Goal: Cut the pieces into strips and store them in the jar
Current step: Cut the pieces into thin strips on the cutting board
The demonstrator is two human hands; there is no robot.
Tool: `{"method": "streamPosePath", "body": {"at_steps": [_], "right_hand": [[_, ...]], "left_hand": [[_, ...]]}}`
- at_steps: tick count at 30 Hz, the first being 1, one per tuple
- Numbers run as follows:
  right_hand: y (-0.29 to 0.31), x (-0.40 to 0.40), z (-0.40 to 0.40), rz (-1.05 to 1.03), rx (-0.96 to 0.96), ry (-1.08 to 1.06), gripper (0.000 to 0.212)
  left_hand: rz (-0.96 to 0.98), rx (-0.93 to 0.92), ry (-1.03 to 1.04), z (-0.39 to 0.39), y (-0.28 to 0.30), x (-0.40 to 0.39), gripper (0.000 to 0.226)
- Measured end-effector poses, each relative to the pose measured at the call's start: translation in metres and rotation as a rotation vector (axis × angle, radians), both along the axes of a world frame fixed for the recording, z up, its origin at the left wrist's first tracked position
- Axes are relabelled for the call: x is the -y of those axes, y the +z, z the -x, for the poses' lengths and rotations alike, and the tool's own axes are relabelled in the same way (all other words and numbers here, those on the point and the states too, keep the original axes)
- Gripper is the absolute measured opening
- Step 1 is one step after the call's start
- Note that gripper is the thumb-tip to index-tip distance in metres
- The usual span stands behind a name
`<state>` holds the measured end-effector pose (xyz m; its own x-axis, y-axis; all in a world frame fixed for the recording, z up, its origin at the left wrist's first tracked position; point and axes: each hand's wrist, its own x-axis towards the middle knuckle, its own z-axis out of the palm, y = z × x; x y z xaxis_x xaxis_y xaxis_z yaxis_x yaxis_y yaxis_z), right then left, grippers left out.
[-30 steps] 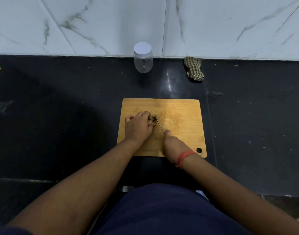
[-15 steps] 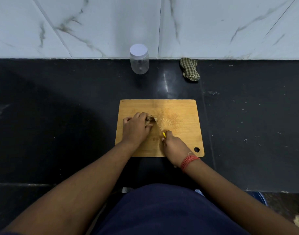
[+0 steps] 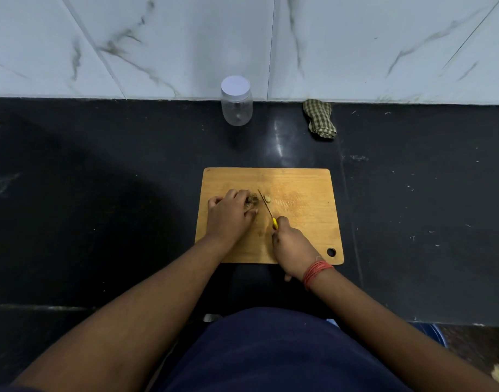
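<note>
— Where are your hands?
— Your left hand (image 3: 228, 215) is curled down over the brown piece (image 3: 252, 200) on the cutting board (image 3: 305, 222). Your right hand (image 3: 292, 246) is closed round the knife (image 3: 266, 207), blade beside a small cut bit (image 3: 267, 198).
— And the jar (image 3: 236, 101)?
— Lid on, standing by the wall, well apart from the board, near a checked cloth (image 3: 319, 118).
</note>
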<state>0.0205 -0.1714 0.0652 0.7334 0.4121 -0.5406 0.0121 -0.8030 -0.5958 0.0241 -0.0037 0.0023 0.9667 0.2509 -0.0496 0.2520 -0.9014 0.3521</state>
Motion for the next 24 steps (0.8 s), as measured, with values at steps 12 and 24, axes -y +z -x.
{"method": "streamPosePath", "body": {"at_steps": [12,24], "right_hand": [[0.01,-0.021,-0.009,-0.019,-0.026,-0.061,0.011],[0.002,-0.031,-0.018,0.112,-0.035,-0.023,0.026]], "left_hand": [[0.055,-0.06,-0.026,0.002,-0.002,-0.007,0.05],[0.083,-0.047,-0.019,0.001,-0.005,-0.01,0.05]]}}
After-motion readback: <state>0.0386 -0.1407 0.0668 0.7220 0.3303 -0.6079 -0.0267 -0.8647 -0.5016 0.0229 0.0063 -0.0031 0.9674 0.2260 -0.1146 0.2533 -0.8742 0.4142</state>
